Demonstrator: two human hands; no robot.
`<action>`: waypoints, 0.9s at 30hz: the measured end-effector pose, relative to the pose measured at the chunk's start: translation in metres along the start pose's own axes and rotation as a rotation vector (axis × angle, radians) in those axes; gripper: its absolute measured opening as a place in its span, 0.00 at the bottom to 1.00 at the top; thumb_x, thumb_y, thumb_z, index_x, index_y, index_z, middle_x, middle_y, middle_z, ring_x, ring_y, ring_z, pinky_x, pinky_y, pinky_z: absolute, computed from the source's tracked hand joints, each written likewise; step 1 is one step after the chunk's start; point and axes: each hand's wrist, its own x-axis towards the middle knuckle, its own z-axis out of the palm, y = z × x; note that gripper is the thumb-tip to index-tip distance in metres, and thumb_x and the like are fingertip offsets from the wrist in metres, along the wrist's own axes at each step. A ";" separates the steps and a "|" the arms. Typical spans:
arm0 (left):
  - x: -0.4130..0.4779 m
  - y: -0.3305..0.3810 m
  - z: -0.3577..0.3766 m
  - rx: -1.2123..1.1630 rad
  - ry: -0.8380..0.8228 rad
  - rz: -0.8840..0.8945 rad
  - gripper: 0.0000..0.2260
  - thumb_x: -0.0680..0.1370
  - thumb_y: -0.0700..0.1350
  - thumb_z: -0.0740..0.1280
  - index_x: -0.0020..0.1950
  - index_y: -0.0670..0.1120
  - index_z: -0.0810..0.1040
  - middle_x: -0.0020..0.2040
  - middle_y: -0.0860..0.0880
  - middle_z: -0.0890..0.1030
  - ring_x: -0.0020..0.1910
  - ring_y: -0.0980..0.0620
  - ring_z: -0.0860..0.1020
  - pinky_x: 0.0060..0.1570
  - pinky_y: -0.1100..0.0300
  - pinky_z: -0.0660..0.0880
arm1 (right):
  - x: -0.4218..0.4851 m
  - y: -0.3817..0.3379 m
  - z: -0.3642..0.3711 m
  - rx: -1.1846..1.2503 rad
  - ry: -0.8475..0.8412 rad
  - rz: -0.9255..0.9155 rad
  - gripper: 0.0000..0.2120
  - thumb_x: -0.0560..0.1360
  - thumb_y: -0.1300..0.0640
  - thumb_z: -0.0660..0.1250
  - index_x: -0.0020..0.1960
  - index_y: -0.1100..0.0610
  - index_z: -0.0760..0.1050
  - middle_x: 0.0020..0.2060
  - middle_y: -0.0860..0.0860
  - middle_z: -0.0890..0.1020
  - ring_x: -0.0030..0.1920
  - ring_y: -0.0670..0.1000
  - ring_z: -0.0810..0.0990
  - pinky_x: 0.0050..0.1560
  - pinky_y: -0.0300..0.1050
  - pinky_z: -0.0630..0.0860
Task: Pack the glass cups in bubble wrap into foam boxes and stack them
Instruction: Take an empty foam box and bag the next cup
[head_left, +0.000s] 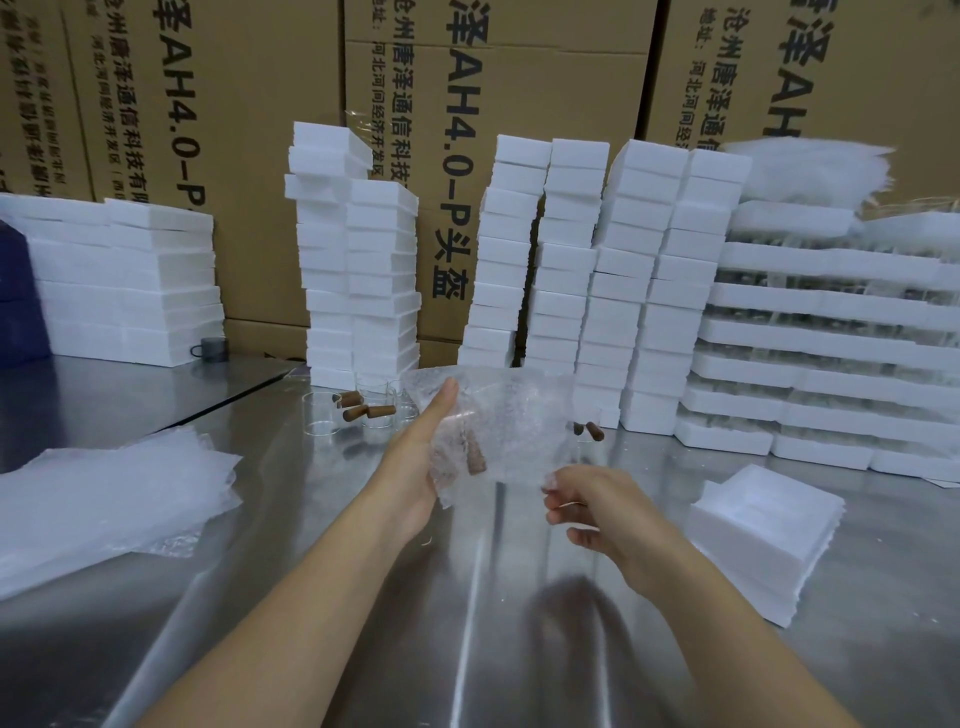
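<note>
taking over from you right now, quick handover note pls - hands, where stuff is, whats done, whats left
The left hand holds a bubble wrap sheet above the metal table, with a brown-handled glass cup inside it.
The right hand has its fingers curled at the sheet's lower edge; it is unclear whether it pinches it.
The bare cups wait behind the hands, the spare sheets lie to the left, and an open foam box sits to the right.
Done: foam box stacks stand at the back; I cannot tell if they are filled.
Left: finish this wrap, box it, stack it, then do the bare cups.
</note>
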 end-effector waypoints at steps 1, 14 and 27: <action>0.000 0.001 -0.002 -0.009 0.018 0.001 0.33 0.72 0.68 0.74 0.73 0.52 0.80 0.65 0.46 0.86 0.67 0.43 0.83 0.75 0.41 0.72 | 0.001 -0.002 -0.002 0.037 0.038 0.001 0.04 0.76 0.55 0.72 0.45 0.55 0.83 0.36 0.50 0.84 0.35 0.47 0.83 0.39 0.42 0.73; -0.001 0.001 -0.005 0.106 -0.029 0.009 0.36 0.70 0.65 0.78 0.73 0.48 0.80 0.67 0.43 0.85 0.69 0.46 0.80 0.78 0.43 0.69 | 0.002 -0.008 -0.015 0.429 0.283 -0.076 0.12 0.81 0.45 0.67 0.47 0.52 0.82 0.35 0.47 0.82 0.35 0.47 0.80 0.41 0.45 0.73; -0.004 -0.006 0.008 0.019 -0.079 0.011 0.37 0.72 0.63 0.80 0.77 0.48 0.77 0.70 0.45 0.83 0.69 0.43 0.82 0.76 0.40 0.71 | -0.003 0.014 0.016 -0.208 -0.143 -0.126 0.21 0.70 0.39 0.80 0.57 0.48 0.83 0.49 0.49 0.88 0.44 0.45 0.86 0.38 0.36 0.77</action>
